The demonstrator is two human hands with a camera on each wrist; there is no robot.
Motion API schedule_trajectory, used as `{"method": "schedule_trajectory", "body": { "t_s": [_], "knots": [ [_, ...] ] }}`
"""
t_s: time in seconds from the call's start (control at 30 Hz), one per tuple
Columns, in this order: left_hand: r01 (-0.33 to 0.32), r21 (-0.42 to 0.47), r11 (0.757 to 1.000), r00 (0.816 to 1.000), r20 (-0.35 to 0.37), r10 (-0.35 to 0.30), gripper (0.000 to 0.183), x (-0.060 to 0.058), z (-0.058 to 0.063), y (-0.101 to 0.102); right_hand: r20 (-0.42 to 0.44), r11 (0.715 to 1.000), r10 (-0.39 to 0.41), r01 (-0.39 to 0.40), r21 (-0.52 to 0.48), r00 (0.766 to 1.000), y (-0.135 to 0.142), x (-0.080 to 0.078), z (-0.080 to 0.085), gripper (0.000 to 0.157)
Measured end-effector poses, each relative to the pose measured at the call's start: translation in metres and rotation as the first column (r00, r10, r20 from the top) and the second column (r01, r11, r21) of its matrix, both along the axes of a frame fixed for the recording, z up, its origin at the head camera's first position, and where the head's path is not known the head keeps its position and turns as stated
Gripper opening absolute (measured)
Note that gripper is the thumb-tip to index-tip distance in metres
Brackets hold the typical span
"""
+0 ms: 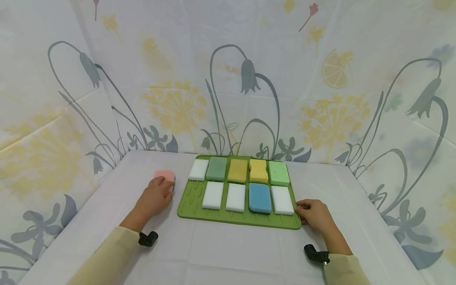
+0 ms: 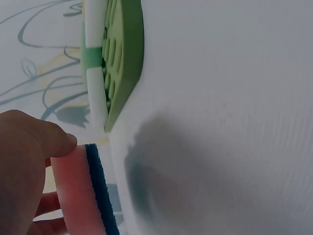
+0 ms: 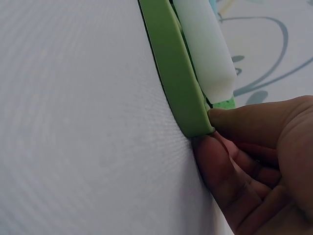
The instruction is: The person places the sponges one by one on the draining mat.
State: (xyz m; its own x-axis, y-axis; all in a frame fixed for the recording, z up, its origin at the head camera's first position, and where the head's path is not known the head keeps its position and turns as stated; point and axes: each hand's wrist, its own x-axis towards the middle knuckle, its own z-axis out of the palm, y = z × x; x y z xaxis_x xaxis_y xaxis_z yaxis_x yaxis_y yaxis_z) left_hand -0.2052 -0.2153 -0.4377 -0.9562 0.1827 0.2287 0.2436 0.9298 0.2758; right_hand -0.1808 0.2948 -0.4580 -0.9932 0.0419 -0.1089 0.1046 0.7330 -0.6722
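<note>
My left hand (image 1: pixel 154 197) grips a pink sponge (image 2: pixel 76 193) with a dark blue scouring layer, left of a green silicone drying mat (image 1: pixel 190 202). Its thumb presses one end of the sponge in the left wrist view, and a shadow falls on the table beside it. At the mat's right edge, near the front corner, my right hand (image 1: pixel 315 215) pinches the rim between thumb and fingers. Two rows of sponges lie on the mat, among them a blue sponge (image 1: pixel 259 198), a yellow one with wavy sides (image 1: pixel 258 171) and several white blocks (image 1: pixel 213 195).
A pale cloth covers the table (image 1: pixel 228 253). Behind it and along both sides hangs a curtain (image 1: pixel 228 99) printed with flowers. The mat's front left part is bare and ridged. A black wrist camera (image 1: pixel 148 239) sits at the left wrist, another (image 1: pixel 315 254) at the right.
</note>
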Motion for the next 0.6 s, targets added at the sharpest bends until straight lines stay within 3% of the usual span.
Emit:
{"method": "schedule_trajectory", "body": {
  "t_s": [0.27, 0.6],
  "knots": [
    [0.044, -0.006, 0.999, 0.999, -0.021, -0.044, 0.033, 0.01, 0.003, 0.015, -0.002, 1.0, 0.0, 0.0, -0.007, 1.0, 0.002, 0.0, -0.001, 0.037],
    [0.108, 0.001, 0.994, 0.994, -0.032, -0.108, 0.031, 0.015, -0.002, 0.027, 0.0, 0.999, 0.006, -0.006, -0.034, 1.0, 0.003, -0.003, -0.003, 0.037]
  ]
}}
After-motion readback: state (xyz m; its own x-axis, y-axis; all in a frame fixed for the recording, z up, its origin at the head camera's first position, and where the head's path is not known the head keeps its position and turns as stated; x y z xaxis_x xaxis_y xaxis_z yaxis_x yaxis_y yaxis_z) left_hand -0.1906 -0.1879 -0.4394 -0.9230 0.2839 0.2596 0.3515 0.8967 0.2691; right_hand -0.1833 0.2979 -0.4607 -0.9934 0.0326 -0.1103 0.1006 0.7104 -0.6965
